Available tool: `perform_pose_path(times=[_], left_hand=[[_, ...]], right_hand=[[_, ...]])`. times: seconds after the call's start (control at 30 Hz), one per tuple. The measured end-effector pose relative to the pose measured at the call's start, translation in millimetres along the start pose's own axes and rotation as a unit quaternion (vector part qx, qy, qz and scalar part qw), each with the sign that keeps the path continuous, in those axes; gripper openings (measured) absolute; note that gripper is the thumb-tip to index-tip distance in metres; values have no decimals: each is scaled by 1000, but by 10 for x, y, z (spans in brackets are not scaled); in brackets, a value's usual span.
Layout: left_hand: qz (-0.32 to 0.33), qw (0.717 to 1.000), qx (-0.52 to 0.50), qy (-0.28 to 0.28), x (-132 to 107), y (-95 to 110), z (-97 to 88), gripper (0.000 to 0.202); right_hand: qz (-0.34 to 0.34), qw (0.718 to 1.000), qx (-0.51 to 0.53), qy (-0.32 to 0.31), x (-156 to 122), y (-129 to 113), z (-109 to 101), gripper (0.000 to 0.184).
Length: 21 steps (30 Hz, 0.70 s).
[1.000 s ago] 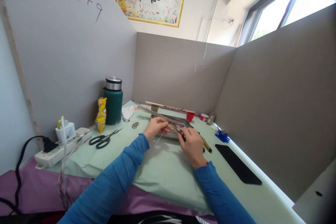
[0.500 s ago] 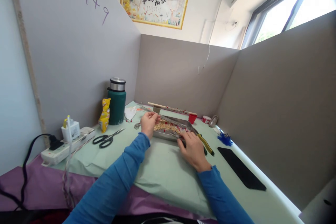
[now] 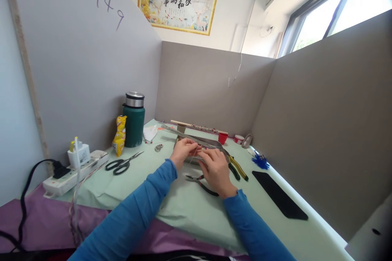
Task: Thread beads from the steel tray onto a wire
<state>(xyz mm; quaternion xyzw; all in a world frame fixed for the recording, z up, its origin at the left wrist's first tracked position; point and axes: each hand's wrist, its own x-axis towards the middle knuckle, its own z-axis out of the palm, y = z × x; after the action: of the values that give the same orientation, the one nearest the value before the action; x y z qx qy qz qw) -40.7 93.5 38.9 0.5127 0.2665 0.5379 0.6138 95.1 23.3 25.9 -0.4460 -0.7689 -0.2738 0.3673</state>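
My left hand (image 3: 183, 151) and my right hand (image 3: 214, 168) meet in front of a metal tray (image 3: 214, 144) of small beads. Both hands are pinched together on a thin wire that runs between them. Small black-handled pliers (image 3: 202, 183) lie on the green mat just under my right hand. Pliers with yellow and green handles (image 3: 235, 167) lie to the right of the tray. Both arms wear blue sleeves.
Black scissors (image 3: 121, 164), a yellow snack bag (image 3: 119, 135) and a green flask (image 3: 133, 120) stand at the left. A white power strip (image 3: 73, 171) sits at the left edge. A red cup (image 3: 222, 138), a blue tuft (image 3: 260, 161) and a black pad (image 3: 278, 193) lie at the right. Grey partitions enclose the desk.
My right hand has let go of the small black-handled pliers, which now lie on the mat. It moved left to meet my left hand over the tray's near edge.
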Motion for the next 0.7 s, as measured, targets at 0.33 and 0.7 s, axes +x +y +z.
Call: perform_pose_path(times=[0.33,0.7], left_hand=[[-10,998,44,-39,-39,-57,87,20],[37,987,133,-84,28,-154,82,12]], right_hand=[[39,997,14,58,73,4,63,19],[274,936,221,8,109,259,172,29]])
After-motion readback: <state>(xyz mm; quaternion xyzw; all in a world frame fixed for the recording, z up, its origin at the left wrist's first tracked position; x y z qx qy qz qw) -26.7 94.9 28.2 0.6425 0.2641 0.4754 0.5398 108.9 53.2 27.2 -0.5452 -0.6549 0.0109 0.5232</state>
